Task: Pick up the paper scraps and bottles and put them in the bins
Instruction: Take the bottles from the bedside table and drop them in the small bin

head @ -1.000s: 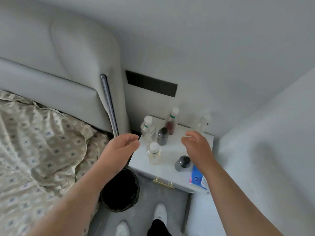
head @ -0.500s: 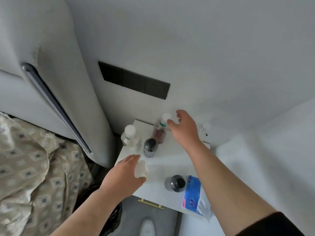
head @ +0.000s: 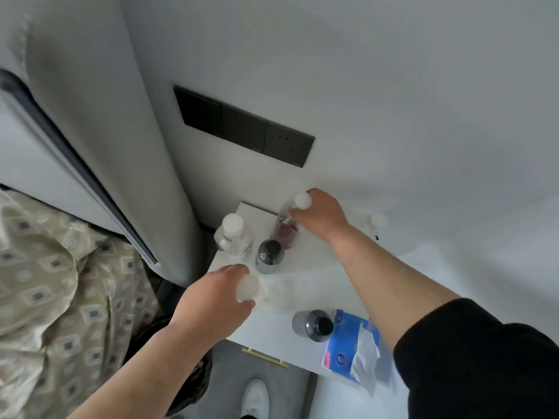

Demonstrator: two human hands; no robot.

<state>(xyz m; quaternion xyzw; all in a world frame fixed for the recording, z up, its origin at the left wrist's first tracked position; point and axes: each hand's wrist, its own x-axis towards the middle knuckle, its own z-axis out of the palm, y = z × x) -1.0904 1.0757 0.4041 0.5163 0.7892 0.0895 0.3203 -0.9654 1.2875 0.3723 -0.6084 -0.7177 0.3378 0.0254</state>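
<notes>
On the white nightstand (head: pixel 305 285) beside the bed: left hand (head: pixel 211 300) curled round a clear white-capped bottle (head: pixel 249 290) near the front left edge; right hand (head: pixel 322 217) gripping the neck of a red-liquid bottle (head: pixel 286 237) at the back, just under its white cap. Between the two, a green-labelled clear bottle (head: pixel 233 234) and a dark bottle (head: pixel 269 257), upright, just beside each other. Near the front edge, a second dark bottle (head: pixel 313 325) just beside a blue tissue pack (head: pixel 351 343). At the back right, a pale bottle (head: pixel 376 222), blurred. Below the left forearm, a dark bin (head: pixel 201 379), mostly hidden.
</notes>
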